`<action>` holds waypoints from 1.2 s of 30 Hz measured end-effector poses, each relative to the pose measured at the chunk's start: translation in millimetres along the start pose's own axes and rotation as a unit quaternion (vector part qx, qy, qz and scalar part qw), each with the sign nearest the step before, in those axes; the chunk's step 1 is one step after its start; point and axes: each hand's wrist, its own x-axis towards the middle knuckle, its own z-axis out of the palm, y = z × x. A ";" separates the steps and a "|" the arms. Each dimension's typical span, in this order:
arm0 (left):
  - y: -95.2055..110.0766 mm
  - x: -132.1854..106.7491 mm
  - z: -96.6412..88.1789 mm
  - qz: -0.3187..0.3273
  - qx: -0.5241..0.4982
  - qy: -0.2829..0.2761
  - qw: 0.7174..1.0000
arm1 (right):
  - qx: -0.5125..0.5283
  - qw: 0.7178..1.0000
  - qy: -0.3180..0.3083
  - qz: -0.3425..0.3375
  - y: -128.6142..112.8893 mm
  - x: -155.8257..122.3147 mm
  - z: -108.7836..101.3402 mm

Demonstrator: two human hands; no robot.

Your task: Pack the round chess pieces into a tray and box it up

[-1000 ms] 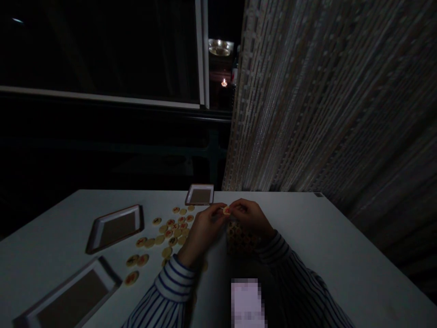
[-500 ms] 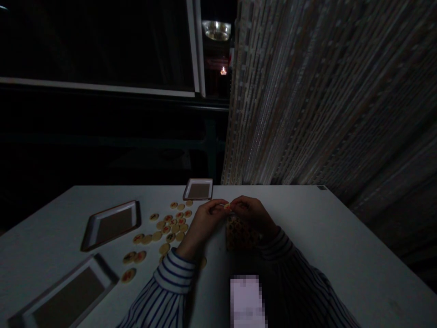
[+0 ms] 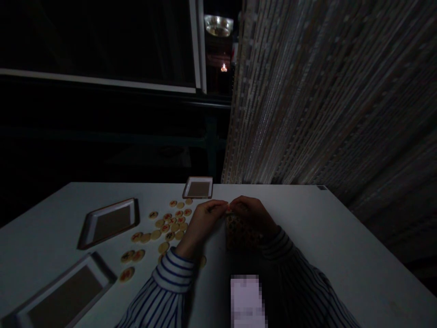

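Observation:
My left hand (image 3: pixel 209 221) and my right hand (image 3: pixel 251 212) meet at the fingertips over the middle of the table. Both are closed in a pinch on a small pale Chinese chess piece (image 3: pixel 228 207) with red on it, mostly covered by the fingers. Right below them stands a dark box-like thing with a spotted pattern (image 3: pixel 241 234), partly hidden by my right hand; its contents cannot be made out. Left of my left hand lie many round wooden Chinese chess pieces (image 3: pixel 175 226), some with red or black characters, others blank side up.
Three shallow framed trays stand on the white table (image 3: pixel 307 255): one at the back (image 3: pixel 200 197), one at the left (image 3: pixel 82 239) and one at the front left (image 3: pixel 105 269). A pixelated pale rectangle (image 3: pixel 247 300) is near the front. A strand curtain (image 3: pixel 273 114) hangs behind the right side.
The fingertips have closed further over the chess piece, and less of its face shows. The view has shifted slightly; the loose pieces and the trays lie as before.

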 end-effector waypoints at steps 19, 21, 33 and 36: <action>0.2 3.3 -5.4 -0.023 -0.013 0.027 0.999 | -0.169 0.971 -0.046 -0.164 -2.0 10.5 -1.2; -1.5 4.0 -5.1 -0.024 -0.019 0.030 0.999 | -0.206 0.963 -0.048 -0.169 1.3 11.2 0.1; -5.7 5.0 -5.0 -0.016 0.028 0.029 0.999 | -0.277 0.944 -0.071 -0.165 5.5 10.6 1.0; -4.0 4.0 -4.7 -0.010 0.037 0.024 0.999 | -0.285 0.941 -0.078 -0.163 10.2 11.8 2.1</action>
